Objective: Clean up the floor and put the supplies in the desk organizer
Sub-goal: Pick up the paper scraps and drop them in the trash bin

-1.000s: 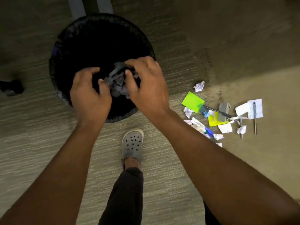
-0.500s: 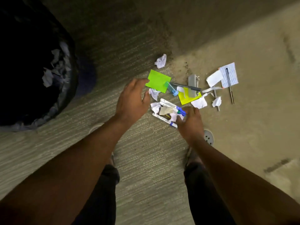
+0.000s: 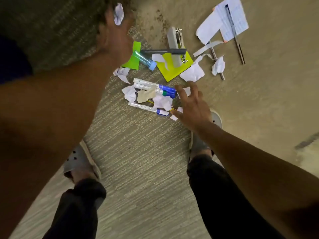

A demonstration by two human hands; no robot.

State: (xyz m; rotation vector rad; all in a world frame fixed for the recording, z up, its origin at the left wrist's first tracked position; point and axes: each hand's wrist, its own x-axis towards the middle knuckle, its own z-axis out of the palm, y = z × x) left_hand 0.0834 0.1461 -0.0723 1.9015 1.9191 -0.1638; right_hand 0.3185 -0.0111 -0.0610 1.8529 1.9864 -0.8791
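Both hands were spread: left hand (image 3: 115, 38) reaching a crumpled paper (image 3: 118, 13), right hand (image 3: 190, 104) beside markers (image 3: 155, 88); scraps might snag pens.

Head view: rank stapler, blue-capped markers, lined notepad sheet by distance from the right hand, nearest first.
From the right hand:
1. Blue-capped markers: just left of the fingertips, almost touching.
2. Stapler: farther up, lying partly on the yellow sticky note.
3. Lined notepad sheet: farthest, at the upper right, with a pen across it.
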